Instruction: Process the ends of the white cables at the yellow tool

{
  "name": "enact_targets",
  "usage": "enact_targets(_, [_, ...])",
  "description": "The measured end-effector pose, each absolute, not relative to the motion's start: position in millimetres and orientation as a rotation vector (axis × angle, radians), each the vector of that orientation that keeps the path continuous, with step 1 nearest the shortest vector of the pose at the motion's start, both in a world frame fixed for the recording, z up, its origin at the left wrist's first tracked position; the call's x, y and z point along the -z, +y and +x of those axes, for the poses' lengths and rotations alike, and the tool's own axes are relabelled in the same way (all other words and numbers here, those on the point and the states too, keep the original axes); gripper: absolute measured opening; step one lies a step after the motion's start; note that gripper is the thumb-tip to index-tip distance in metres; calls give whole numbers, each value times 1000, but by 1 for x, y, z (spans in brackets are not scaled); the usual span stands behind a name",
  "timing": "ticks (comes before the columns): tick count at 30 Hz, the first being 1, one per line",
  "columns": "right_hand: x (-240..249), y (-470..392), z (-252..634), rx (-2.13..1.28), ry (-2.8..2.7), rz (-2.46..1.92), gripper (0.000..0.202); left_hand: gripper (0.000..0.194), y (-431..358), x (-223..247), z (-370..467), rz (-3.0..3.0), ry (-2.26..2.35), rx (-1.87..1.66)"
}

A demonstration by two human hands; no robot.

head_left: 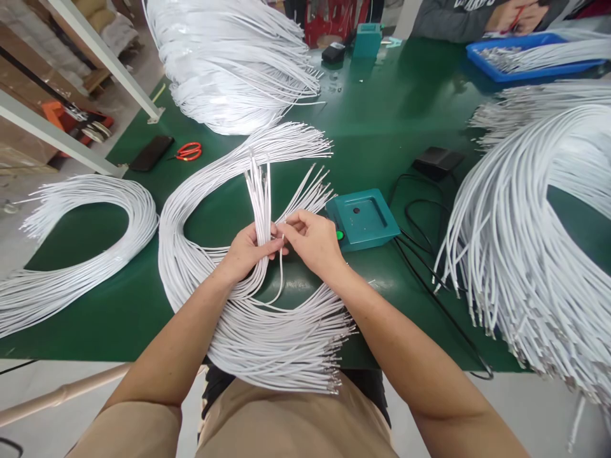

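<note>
My left hand is closed round a bunch of white cables, whose ends stick up above the fingers. Close beside it, my right hand pinches a single white cable that loops down below the fingers. The fingertips of both hands nearly meet, and the tip of that cable is partly hidden by them. Under my hands a large curved bundle of white cables lies on the green table, its metal-tipped ends fanned out to the right. Just right of my right hand stands a teal device with a green light.
Further cable bundles lie at the left, at the back and at the right. Red-handled scissors and a phone rest at the back left. Black cords trail at the right. Across the table, a person's hands show behind a blue tray.
</note>
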State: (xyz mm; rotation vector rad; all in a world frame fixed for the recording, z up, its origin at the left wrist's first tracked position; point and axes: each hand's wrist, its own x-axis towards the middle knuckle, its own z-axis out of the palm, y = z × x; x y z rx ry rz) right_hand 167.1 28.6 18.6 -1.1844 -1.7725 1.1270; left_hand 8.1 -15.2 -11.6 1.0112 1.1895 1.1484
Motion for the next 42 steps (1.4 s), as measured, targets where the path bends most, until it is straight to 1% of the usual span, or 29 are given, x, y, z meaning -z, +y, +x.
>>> enact_targets(8, [-19, 33, 164, -1496, -1392, -1059, 14, 30, -16, 9, 10, 1004, 1176, -1192])
enact_targets(12, [-21, 31, 161, -1680, -1262, -955, 13, 33, -14, 10, 12, 930, 1155, -1292])
enact_targets(14, [-20, 31, 160, -1856, -1137, -901, 13, 35, -14, 9, 12, 917, 1153, -1321])
enact_targets(16, [-18, 32, 159, -2059, -1000, -836, 18, 36, -14, 7, 12, 925, 1153, -1332])
enact_targets(18, [-17, 33, 159, -2159, -941, -799, 26, 37, -16, 5, 12, 950, 1167, -1334])
enact_targets(27, [-18, 35, 157, -2091, -1036, -868, 33, 37, -19, 6, 16, 1149, 1203, -1238])
enact_targets(35, [-11, 37, 164, -2266, -937, -686, 39, 34, -19, 8, 10, 1130, 1193, -1293])
enact_targets(38, [-13, 36, 164, -2191, -976, -739, 33, 32, -18, 5, 11, 1120, 1162, -1307])
enact_targets(42, [-19, 33, 164, -1971, -1088, -856, 25, 30, -18, 4, 11, 1134, 1111, -1335])
